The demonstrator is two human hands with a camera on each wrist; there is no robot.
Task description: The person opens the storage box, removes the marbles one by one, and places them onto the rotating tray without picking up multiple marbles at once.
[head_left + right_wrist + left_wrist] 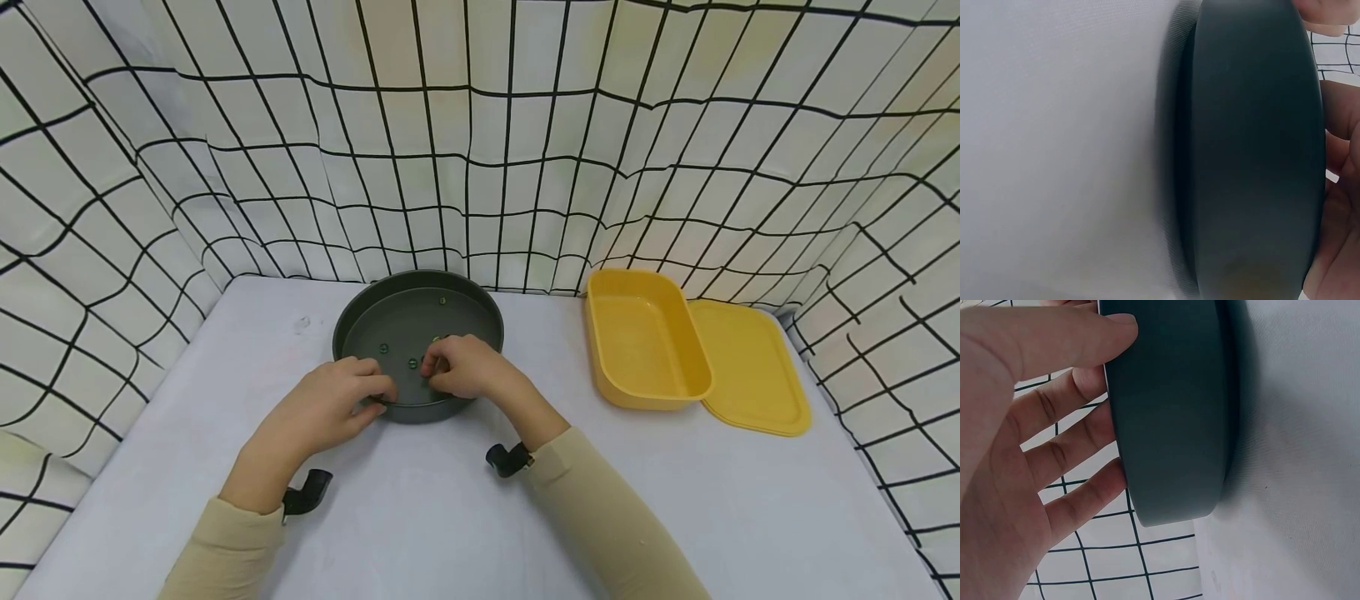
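Observation:
A round dark grey-green pan [408,312] with a low wall stands on the white cloth. Small green balls, perhaps marbles, lie scattered on its floor, one [384,348] left of the middle and another [412,363] near the right fingertips. My left hand [330,408] holds the pan's near-left rim, its thumb [1104,337] against the outer wall and the fingers over the edge. Reaching in over the near-right rim, my right hand [468,367] has bent fingers low among the balls. The wall hides its fingertips in the right wrist view; I cannot tell whether they pinch a ball.
To the right stands a yellow rectangular container [647,337], and its flat yellow lid [753,367] lies beside it, partly under its edge. White cloth [465,517] covers the table. Black-lined white curtains [487,183] enclose the back and sides.

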